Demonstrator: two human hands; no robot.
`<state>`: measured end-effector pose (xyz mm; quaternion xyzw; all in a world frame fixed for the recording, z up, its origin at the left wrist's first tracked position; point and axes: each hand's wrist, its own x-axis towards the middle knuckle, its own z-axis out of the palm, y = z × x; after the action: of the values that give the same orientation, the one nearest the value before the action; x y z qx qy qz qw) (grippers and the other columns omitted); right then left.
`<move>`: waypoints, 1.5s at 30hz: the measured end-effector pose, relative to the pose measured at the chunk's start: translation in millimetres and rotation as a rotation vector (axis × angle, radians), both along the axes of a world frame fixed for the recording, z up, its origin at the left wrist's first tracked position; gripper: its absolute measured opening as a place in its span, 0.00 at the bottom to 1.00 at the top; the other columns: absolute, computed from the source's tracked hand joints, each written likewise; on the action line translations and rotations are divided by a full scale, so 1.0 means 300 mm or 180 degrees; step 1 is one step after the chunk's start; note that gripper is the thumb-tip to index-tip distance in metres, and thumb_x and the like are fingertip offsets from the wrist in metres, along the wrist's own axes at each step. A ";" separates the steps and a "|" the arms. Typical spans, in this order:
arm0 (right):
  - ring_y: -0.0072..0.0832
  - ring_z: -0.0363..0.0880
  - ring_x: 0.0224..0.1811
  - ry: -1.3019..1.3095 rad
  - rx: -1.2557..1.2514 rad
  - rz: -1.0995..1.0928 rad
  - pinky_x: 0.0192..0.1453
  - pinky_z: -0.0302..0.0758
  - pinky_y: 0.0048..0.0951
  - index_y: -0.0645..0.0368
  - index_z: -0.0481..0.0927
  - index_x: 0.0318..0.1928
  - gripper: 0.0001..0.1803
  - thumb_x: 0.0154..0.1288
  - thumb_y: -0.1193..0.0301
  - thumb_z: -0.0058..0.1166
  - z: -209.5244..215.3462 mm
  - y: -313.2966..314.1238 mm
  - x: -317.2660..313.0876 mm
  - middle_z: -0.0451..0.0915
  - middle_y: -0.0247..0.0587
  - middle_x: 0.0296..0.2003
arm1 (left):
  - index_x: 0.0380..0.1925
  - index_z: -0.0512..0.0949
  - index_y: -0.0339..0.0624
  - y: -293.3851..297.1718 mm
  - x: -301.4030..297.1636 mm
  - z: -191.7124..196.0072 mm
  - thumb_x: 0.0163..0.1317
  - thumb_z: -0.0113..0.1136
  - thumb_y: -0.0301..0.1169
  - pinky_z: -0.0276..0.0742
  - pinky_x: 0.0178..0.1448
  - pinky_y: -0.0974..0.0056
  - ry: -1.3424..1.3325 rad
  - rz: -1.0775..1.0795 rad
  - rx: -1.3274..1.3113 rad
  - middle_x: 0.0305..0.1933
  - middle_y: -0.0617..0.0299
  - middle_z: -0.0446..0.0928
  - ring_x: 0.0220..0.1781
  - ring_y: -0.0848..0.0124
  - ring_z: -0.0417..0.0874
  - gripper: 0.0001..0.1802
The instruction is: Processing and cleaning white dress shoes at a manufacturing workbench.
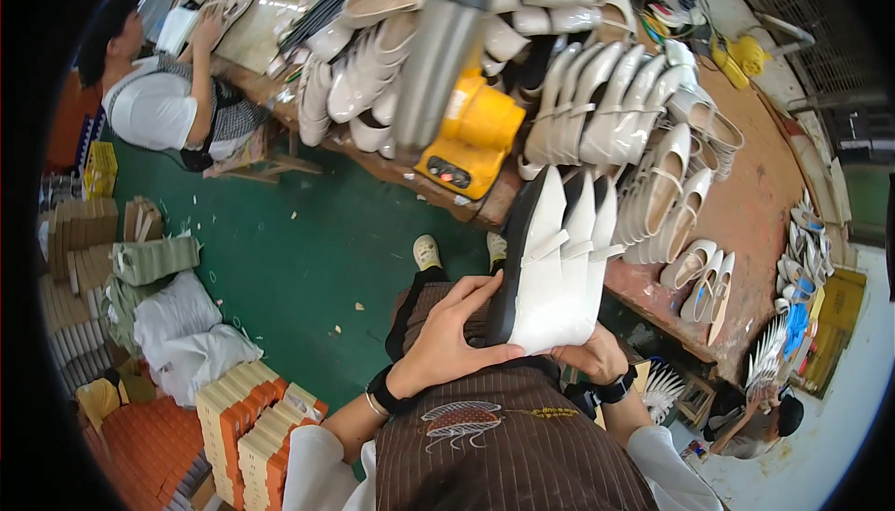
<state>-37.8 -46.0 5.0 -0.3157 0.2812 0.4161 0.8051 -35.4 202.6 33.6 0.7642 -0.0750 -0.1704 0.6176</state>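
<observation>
A stack of white strap shoes (559, 296) is held upright in front of my apron, heels down and toes pointing away from me. A black sole shows along its left side. My left hand (457, 329) grips the stack at its lower left, with the thumb along the bottom edge and the fingers partly hidden. From the lower right, my right hand (597, 357) closes around the heel end; the shoes cover some of its fingers. Just past the toes, a yellow machine (475, 129) with a thick metal tube (447, 54) stands at the bench edge.
The brown workbench (760, 231) carries rows of pale shoes (606, 101) and loose pairs (704, 278). At far left a person (158, 101) sits handling shoes; another person (760, 422) works at lower right. Stacked boxes (247, 427) and white sacks (191, 324) stand on the green floor (317, 250).
</observation>
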 end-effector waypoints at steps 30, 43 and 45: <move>0.41 0.74 0.59 0.0825 0.1288 -0.0169 0.58 0.75 0.46 0.58 0.68 0.62 0.25 0.69 0.62 0.50 -0.204 0.714 0.147 0.74 0.47 0.58 | 0.56 0.70 0.28 0.579 0.093 -0.122 0.55 0.66 0.39 0.72 0.57 0.58 0.0565 0.1252 0.0536 0.50 0.42 0.76 0.52 0.54 0.79 0.33; 0.40 0.76 0.57 0.0734 0.1189 0.0475 0.55 0.78 0.50 0.60 0.68 0.62 0.25 0.68 0.65 0.53 -0.192 0.801 0.188 0.75 0.46 0.57 | 0.58 0.68 0.28 0.698 -0.002 -0.104 0.56 0.64 0.44 0.71 0.59 0.57 0.0578 0.1398 0.0494 0.54 0.44 0.75 0.57 0.56 0.76 0.37; 0.41 0.79 0.54 0.0849 0.0951 0.0760 0.49 0.81 0.48 0.60 0.68 0.62 0.25 0.68 0.65 0.53 -0.171 0.822 0.199 0.76 0.49 0.56 | 0.60 0.67 0.30 0.731 -0.021 -0.098 0.59 0.60 0.51 0.69 0.61 0.56 0.0966 0.1514 -0.0153 0.57 0.45 0.73 0.59 0.58 0.74 0.39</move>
<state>21.8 200.4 -46.3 -0.1663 0.2810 0.5834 0.7436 -41.8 422.1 4.3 0.7112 0.1958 -0.1315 0.6623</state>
